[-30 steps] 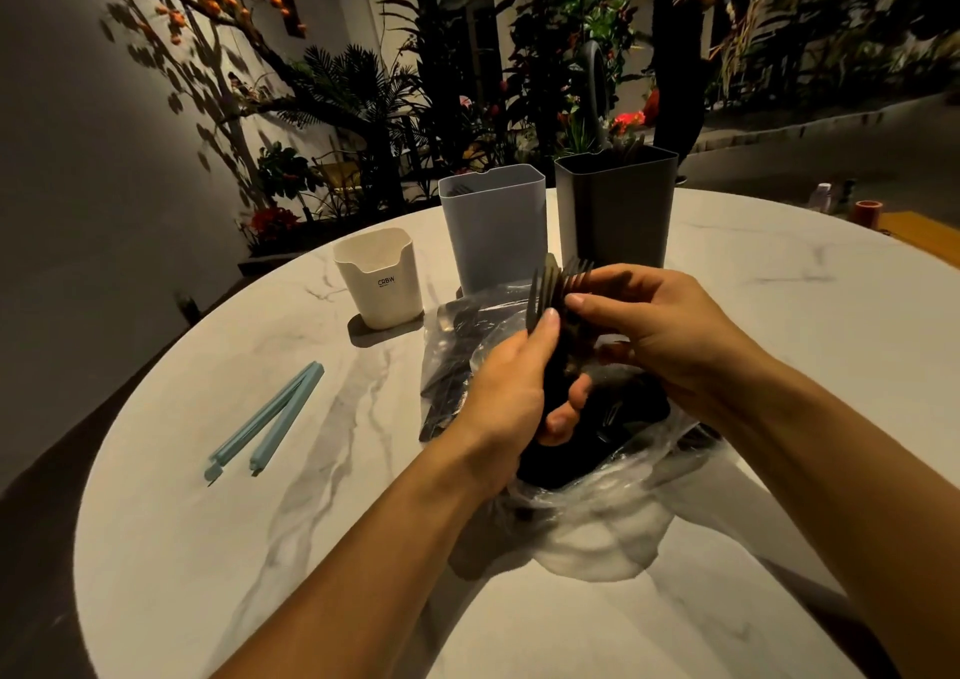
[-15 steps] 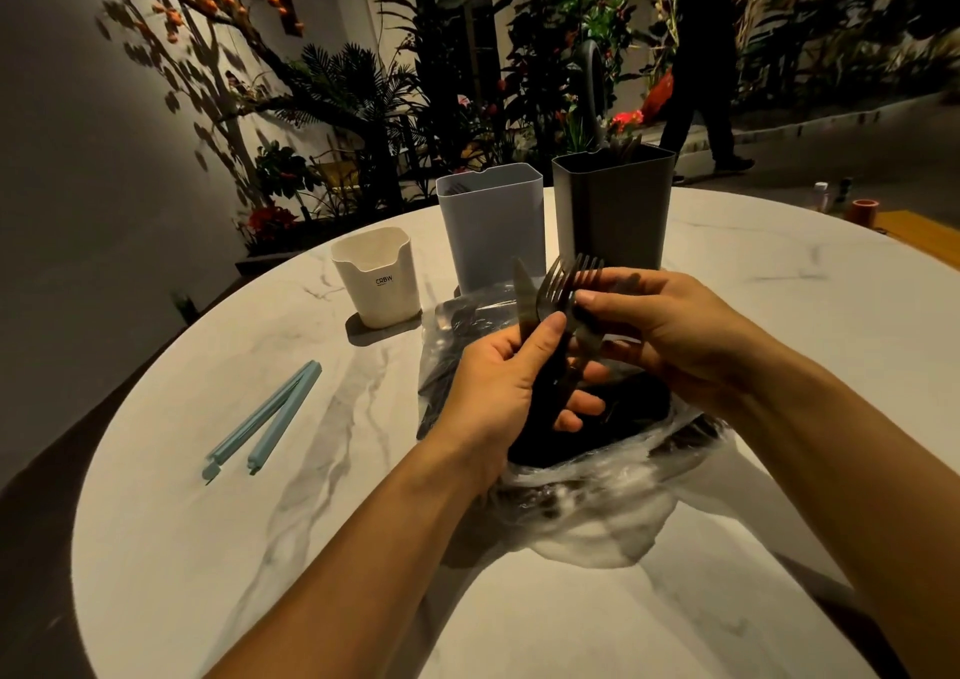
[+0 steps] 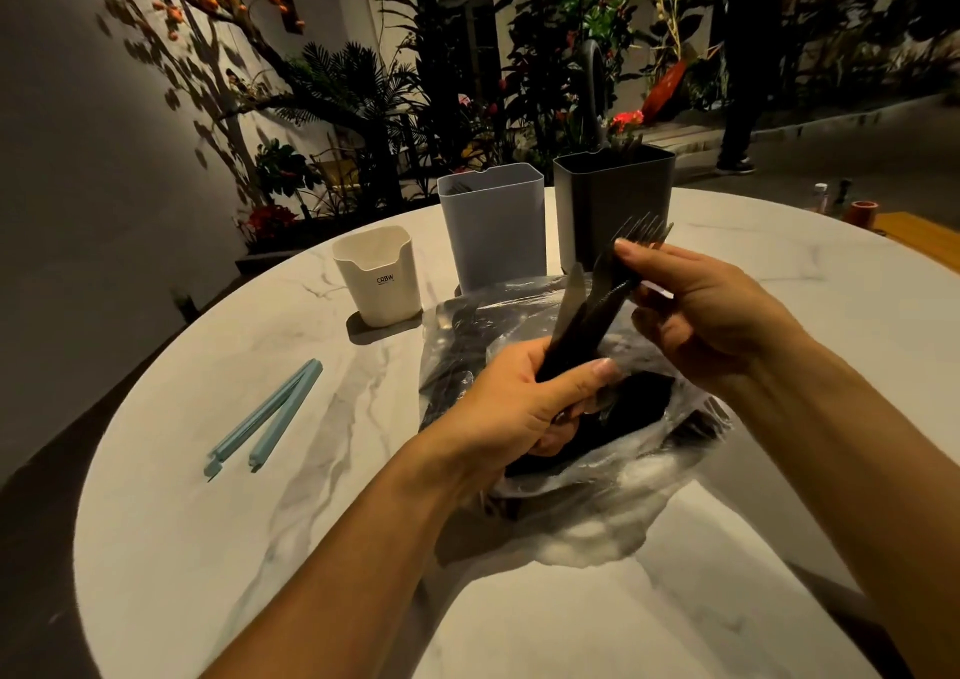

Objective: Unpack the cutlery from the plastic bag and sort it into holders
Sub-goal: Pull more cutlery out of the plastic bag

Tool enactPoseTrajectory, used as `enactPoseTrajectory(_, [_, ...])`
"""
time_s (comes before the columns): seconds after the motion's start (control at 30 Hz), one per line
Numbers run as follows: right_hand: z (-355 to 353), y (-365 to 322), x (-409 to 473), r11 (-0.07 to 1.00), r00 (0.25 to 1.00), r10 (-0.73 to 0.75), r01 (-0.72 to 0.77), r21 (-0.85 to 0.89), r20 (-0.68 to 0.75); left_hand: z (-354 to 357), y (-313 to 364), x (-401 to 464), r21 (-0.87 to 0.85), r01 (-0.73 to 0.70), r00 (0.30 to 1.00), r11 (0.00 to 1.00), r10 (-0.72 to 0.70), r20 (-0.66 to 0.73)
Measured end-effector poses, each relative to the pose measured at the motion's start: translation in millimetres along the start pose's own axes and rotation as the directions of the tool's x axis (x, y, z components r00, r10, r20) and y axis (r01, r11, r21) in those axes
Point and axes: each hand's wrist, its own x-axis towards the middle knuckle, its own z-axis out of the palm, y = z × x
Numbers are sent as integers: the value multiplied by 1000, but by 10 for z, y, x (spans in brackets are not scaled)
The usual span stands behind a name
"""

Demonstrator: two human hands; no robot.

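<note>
- Left hand (image 3: pixel 524 408): gripping a bundle of black cutlery (image 3: pixel 582 325) above the plastic bag (image 3: pixel 597 501).
- Right hand (image 3: pixel 711 314): pinching fork (image 3: pixel 631 247) from the bundle.
- Holders: white (image 3: pixel 382 275), grey (image 3: pixel 493 226), black (image 3: pixel 608 200), standing behind bag.

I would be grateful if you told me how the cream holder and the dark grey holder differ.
The cream holder is shorter than the dark grey holder. The cream holder stands farthest left on the table, the dark grey holder farthest right of the three. The cream holder bears printed lettering; none shows on the dark grey holder. Utensils poke out of the dark grey holder, none out of the cream holder. Both stand upright, open-topped.
</note>
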Motion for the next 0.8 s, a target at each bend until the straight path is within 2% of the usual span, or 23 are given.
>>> enactPoseTrajectory(0.07, [-13,-15,-6,995,997,-46,51,81,-61,-12,2,6,-35,4,1000,999,-4,-5])
enactPoseTrajectory(0.13, [-10,-32,-28,991,995,-84,89,100,-56,-21,-8,18,-97,0,1000,995,-1,-9])
enactPoseTrajectory(0.33, [-36,-85,-49,988,977,-6,-27,150,214,-79,-8,6,-126,-55,997,991,47,-65])
enactPoseTrajectory(0.43, [-40,-167,-80,999,951,32,-41,24,307,-94,37,-27,-136,-43,998,990,37,-45])
enactPoseTrajectory(0.53, [40,-291,-92,1000,974,-31,30,7,222,-90,116,-30,-142,-56,996,988,46,-71])
enactPoseTrajectory(0.67, [75,-561,-41,990,993,-112,110,86,28,-137,192,-49,-34,-84,972,996,75,-222])
enactPoseTrajectory(0.8, [164,-670,-54,965,977,-171,192,-178,129,-219,367,-5,-10,-164,887,986,143,-438])
